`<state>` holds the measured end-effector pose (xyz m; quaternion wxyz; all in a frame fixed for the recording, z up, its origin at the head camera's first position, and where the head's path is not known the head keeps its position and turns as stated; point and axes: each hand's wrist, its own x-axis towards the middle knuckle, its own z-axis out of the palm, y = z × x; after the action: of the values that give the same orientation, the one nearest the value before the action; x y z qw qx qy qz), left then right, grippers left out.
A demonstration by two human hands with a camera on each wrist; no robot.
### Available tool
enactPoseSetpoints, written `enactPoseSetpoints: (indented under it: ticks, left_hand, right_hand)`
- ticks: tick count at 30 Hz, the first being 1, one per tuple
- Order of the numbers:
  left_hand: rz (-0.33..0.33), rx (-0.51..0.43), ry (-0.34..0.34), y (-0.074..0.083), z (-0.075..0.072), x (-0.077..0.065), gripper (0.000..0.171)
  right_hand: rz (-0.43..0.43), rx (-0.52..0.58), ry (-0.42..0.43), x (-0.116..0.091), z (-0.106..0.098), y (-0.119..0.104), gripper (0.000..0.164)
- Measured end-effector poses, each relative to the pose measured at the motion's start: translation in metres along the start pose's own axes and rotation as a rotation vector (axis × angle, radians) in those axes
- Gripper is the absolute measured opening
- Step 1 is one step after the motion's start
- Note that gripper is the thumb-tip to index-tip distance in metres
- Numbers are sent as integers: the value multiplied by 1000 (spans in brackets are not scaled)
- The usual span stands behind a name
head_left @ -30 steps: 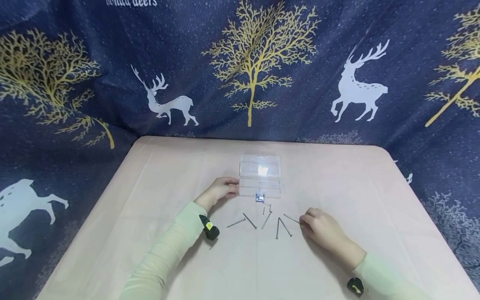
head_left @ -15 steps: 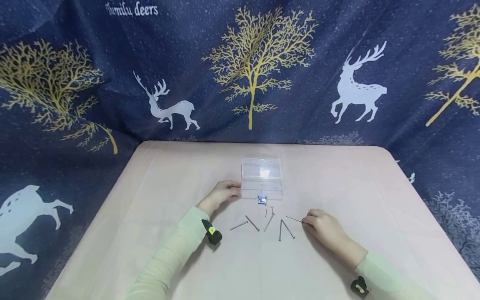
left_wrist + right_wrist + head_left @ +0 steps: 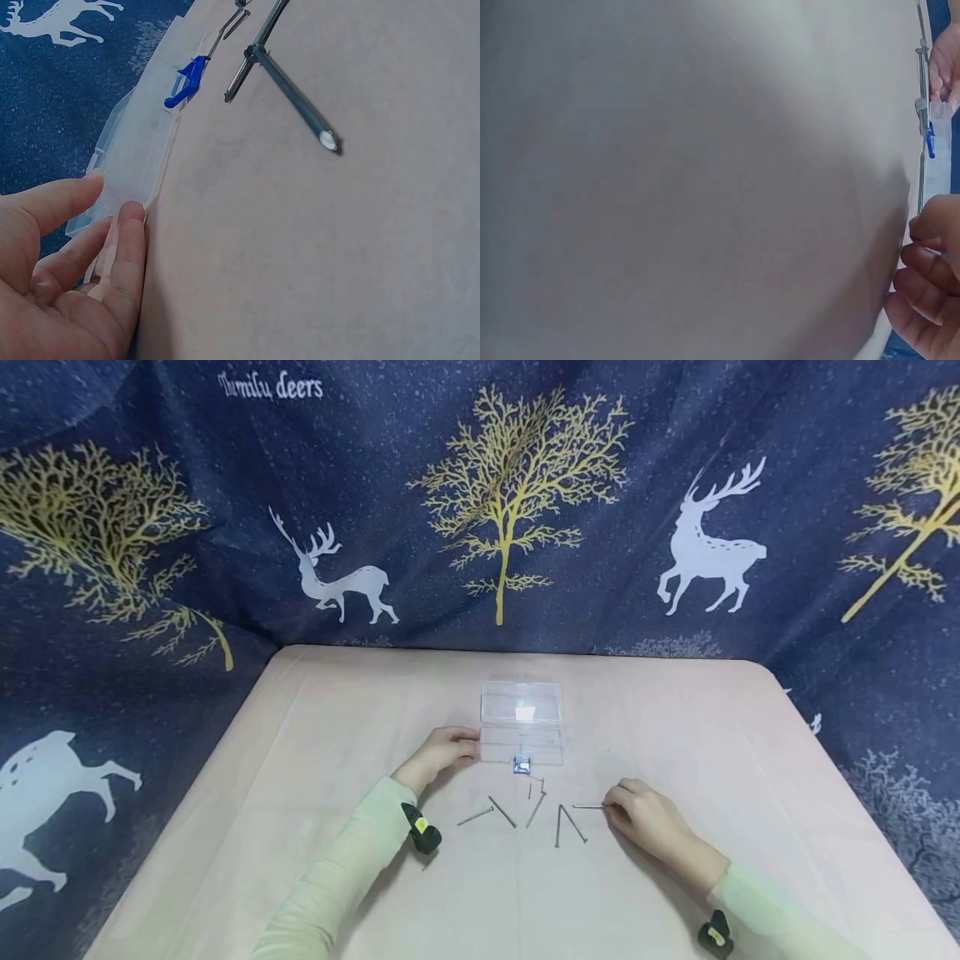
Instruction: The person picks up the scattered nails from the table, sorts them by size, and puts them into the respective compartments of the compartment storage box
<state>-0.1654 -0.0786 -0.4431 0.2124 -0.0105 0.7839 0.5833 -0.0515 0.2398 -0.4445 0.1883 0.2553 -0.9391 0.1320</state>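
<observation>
A clear plastic box (image 3: 491,746) lies with its lid raised at the back and a blue latch (image 3: 522,765) at its front. My left hand (image 3: 441,750) holds the left end of this box; the left wrist view has the thumb and fingertips at its corner. To the right, my right hand (image 3: 645,814) pinches a nail (image 3: 587,807), which points left from the fingertips, close over the table. The right wrist view catches the curled fingers (image 3: 922,270) at its edge. Between the hands lie several long nails (image 3: 502,811) and a few shorter ones (image 3: 529,792) near the latch.
A pale pink cloth covers the table (image 3: 360,710), and a dark blue curtain (image 3: 450,552) with deer and trees hangs behind. Another small nail (image 3: 429,862) lies by the left wrist, close to a black wrist camera (image 3: 422,832).
The nail in my right hand has turned from slanting to nearly level across the head view. My left hand stays at the box. The head view has shifted slightly.
</observation>
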Motion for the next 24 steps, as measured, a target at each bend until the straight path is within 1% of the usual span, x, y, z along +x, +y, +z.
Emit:
enactPoseSetpoints:
  ticks: [3, 7, 10, 12, 16, 19, 24]
  left_hand:
    - [-5, 7, 1, -1, 0, 0, 36]
    - [3, -4, -2, 0, -1, -1, 37]
    - [9, -8, -8, 0, -1, -1, 37]
    - [9, -19, -15, -1, -1, -1, 38]
    - [12, -23, -17, -1, -1, -1, 37]
    - [13, -10, -11, -1, -1, -1, 37]
    - [2, -27, -16, 0, -1, 0, 37]
  right_hand:
    - [19, 30, 1, 1, -1, 2, 21]
    - [98, 88, -45, 7, -6, 3, 19]
    - [137, 149, -47, 12, -9, 4, 18]
    - [138, 187, -17, 15, -9, 5, 18]
    - [106, 234, 73, 20, -7, 8, 20]
    - [83, 240, 130, 24, -5, 9, 21]
    - [64, 227, 194, 31, -6, 7, 20]
